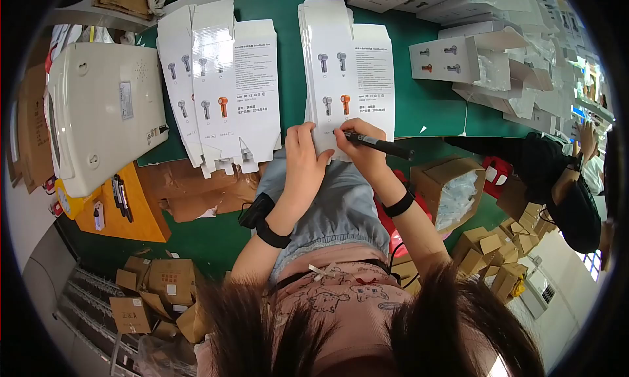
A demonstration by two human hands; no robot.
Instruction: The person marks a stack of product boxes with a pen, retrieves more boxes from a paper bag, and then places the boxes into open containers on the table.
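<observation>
A stack of flattened white cartons [370, 75], printed with small handheld fans, lies in front of me on the green table. My left hand [303, 167] holds the stack by its lower left corner, fingers along the side and thumb on the near flap. In my right hand [365, 153] is a black marker pen [386, 145], its thick end pointing right. The pen's writing end is hidden by my fingers, which rest over the near part of the top carton. To the left lies another overlapping pile of flattened cartons [255, 82], which neither hand touches.
A pale plastic machine housing [108, 108] stands at the left, beside an orange surface with several pens [121, 197]. Folded white boxes [445, 59] crowd the table's right side. An open brown carton [429, 180] with plastic bags sits below. Another person's arm [567, 180] shows far right.
</observation>
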